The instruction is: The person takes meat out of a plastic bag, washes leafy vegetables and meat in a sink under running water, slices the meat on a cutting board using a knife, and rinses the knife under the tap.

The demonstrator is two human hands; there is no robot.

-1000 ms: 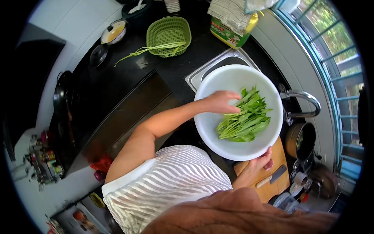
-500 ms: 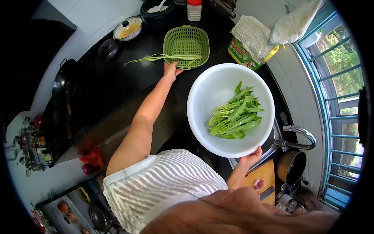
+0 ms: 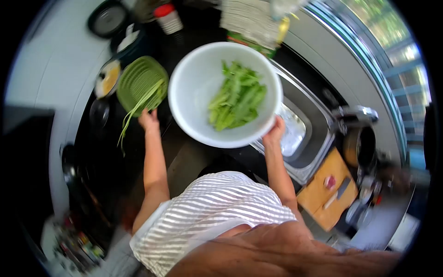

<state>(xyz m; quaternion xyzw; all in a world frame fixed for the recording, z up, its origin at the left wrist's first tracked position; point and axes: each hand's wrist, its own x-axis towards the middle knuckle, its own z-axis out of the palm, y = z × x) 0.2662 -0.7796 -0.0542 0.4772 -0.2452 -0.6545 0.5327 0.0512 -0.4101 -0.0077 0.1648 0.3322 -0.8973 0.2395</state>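
Note:
My left hand is closed on the near edge of a green slotted plastic basket. Long pale-green stalks lie in the basket and droop over its edge beside that hand. My right hand grips the near right rim of a big white basin, fingers partly hidden beneath it. Inside the basin rests a bunch of leafy greens, stalks toward the lower left. The basin is right of the basket, close beside it.
A steel sink lies to the right, with a faucet behind it. On a wooden cutting board are a knife and a reddish onion-like piece. A red-lidded jar and a lidded pot stand at the back.
My view has turned. The basin has shifted left, off the sink, uncovering more of it. My left hand stays at the basket, and my right hand keeps its hold on the basin.

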